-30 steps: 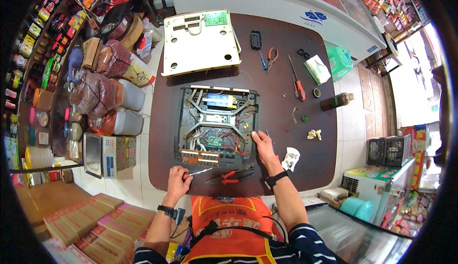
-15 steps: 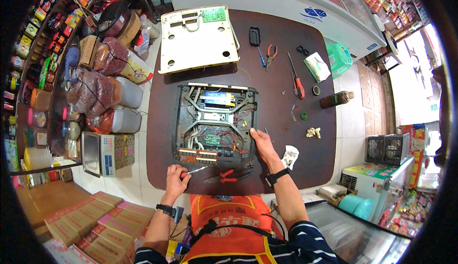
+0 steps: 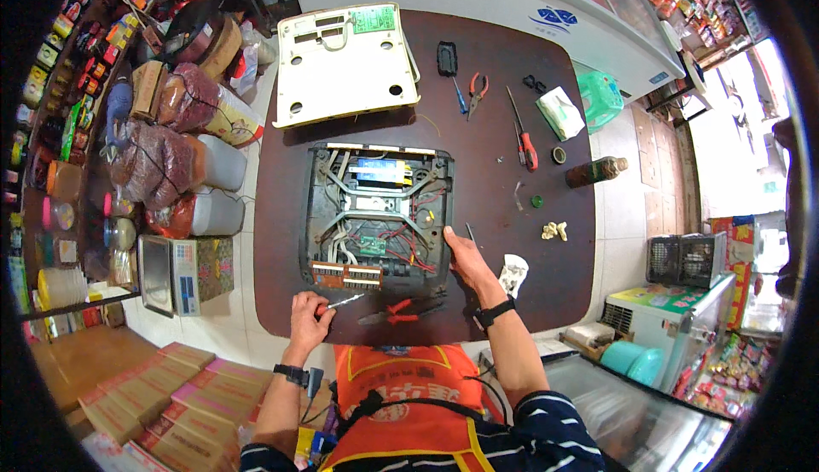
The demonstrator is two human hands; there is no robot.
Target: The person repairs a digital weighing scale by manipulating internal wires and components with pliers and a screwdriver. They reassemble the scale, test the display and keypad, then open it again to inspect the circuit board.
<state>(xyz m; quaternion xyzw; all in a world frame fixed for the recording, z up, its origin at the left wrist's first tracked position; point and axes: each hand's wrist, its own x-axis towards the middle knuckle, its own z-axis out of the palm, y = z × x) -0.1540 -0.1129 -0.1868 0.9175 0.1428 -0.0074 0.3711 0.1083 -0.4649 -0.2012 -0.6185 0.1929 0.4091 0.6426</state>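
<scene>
An opened black electronic-scale base (image 3: 316, 207) lies on the dark red table (image 3: 503, 301). Inside are a metal bracket, a blue battery (image 3: 375, 172), a green circuit board (image 3: 371, 245) and loose wires. My left hand (image 3: 310, 317), closed around a red handle, holds a screwdriver (image 3: 345, 300) whose shaft points right, just below the base's front left corner. On the base's right edge my right hand (image 3: 465, 260) is closed, its lower fingers partly hidden. Red-handled pliers (image 3: 403, 311) lie in front of the base.
A cream cover (image 3: 341, 71) rests behind the base. Farther right lie pliers (image 3: 478, 96), a red screwdriver (image 3: 527, 154), a tissue pack (image 3: 561, 113), a brown bottle (image 3: 597, 171) and crumpled tissue (image 3: 514, 274). A white freezer (image 3: 486, 11) stands beyond the table; cartons (image 3: 162, 395) lie at lower left.
The whole view has shifted slightly, so things appear a little farther left. Both hands keep nearly the same places by the base; the screwdriver's tip tilts up slightly more.
</scene>
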